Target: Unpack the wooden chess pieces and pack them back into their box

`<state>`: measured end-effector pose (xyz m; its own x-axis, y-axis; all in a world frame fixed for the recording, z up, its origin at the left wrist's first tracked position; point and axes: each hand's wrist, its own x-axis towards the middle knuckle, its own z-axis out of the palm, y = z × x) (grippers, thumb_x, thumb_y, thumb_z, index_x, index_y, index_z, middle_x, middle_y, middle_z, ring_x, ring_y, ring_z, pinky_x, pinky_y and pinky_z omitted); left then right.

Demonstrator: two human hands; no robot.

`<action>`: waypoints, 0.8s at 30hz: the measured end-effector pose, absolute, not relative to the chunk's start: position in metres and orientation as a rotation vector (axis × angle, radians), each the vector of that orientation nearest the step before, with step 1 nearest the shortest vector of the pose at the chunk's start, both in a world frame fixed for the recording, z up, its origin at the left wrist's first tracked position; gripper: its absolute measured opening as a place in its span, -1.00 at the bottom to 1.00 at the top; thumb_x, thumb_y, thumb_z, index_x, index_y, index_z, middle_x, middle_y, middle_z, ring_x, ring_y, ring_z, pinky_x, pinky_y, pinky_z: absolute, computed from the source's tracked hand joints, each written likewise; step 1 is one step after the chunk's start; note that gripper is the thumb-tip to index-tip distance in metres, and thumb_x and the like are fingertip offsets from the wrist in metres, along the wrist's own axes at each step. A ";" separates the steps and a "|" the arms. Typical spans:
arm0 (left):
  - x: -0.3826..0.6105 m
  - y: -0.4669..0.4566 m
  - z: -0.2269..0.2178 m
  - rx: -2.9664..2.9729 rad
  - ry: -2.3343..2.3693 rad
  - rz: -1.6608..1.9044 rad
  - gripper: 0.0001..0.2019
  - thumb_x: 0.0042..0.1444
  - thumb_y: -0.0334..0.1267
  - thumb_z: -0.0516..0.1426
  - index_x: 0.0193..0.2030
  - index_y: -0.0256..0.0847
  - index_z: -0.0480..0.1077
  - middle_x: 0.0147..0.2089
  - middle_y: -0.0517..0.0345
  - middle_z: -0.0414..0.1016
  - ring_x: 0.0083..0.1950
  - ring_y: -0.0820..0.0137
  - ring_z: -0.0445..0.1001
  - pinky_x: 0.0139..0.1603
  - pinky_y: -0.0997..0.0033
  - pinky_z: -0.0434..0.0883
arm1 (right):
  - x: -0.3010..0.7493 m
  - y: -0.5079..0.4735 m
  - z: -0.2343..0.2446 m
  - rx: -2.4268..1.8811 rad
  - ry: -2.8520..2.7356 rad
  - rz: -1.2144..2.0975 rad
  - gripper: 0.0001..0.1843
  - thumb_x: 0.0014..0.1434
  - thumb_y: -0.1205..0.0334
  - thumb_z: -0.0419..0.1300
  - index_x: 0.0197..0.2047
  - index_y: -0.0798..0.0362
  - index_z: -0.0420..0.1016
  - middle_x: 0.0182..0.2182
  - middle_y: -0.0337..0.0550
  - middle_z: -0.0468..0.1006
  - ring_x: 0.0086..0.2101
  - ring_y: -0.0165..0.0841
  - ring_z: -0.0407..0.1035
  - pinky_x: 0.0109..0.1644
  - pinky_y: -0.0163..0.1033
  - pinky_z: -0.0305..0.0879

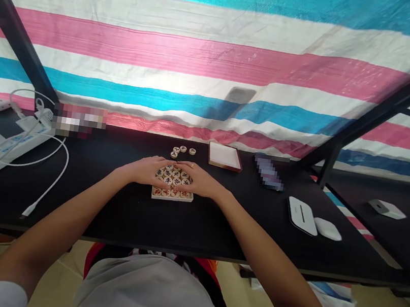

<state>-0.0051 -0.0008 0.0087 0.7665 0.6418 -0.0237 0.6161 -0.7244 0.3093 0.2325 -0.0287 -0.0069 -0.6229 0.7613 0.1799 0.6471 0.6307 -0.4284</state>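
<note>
A small box (172, 196) filled with several round wooden Chinese chess pieces (174, 178) sits mid-table on the black desk (134, 215). My left hand (146, 169) cups the box's left side and my right hand (201, 180) cups its right side, fingers curved over the pieces and nearly meeting at the far edge. A ring shows on a right finger. Three loose pieces (182, 150) lie just beyond the hands. The box's lid (225, 156), white inside with a brown rim, lies to the far right of them.
Power strips (6, 144) and white cables (51, 171) crowd the left end of the desk. A white device (301, 215) and a white case (328, 229) lie at right. A striped tarp (219, 58) hangs behind, with black frame posts on both sides.
</note>
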 end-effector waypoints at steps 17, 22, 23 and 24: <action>0.003 -0.002 0.002 2.785 1.026 0.118 -0.11 0.05 0.32 -0.01 0.40 -0.12 -0.15 0.25 -0.09 0.22 0.18 0.13 0.26 0.13 0.24 0.18 | 0.234 -0.023 -0.015 -1.093 -2.484 0.415 -0.21 0.01 -0.22 0.23 0.21 0.03 0.27 0.17 0.04 0.30 0.16 -0.11 0.17 0.23 0.03 0.15; 0.004 -0.003 0.003 2.784 1.039 0.112 -0.12 0.05 0.30 0.01 0.40 -0.12 -0.13 0.24 -0.07 0.25 0.18 0.14 0.27 0.13 0.27 0.18 | 0.235 -0.022 -0.016 -1.099 -2.482 0.419 -0.21 0.01 -0.23 0.22 0.21 0.03 0.27 0.17 0.05 0.30 0.17 -0.10 0.17 0.23 0.04 0.14; 0.004 -0.004 0.003 2.781 1.043 0.110 -0.13 0.05 0.30 0.01 0.39 -0.12 -0.12 0.23 -0.07 0.25 0.18 0.14 0.27 0.13 0.27 0.18 | 0.235 -0.022 -0.016 -1.101 -2.481 0.420 -0.21 0.02 -0.23 0.22 0.21 0.03 0.28 0.17 0.05 0.30 0.17 -0.10 0.17 0.23 0.05 0.14; 0.004 -0.004 0.004 2.778 1.045 0.108 -0.13 0.05 0.30 0.00 0.39 -0.12 -0.11 0.23 -0.07 0.25 0.18 0.14 0.27 0.14 0.26 0.17 | 0.235 -0.022 -0.016 -1.103 -2.480 0.421 -0.21 0.01 -0.24 0.22 0.21 0.03 0.28 0.17 0.05 0.30 0.16 -0.10 0.17 0.23 0.05 0.14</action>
<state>0.0043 -0.0039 0.0037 0.7516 0.6595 0.0074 0.6471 -0.7396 0.1851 0.2350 -0.0223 -0.0164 -0.6130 0.7561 0.2290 0.6381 0.6448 -0.4208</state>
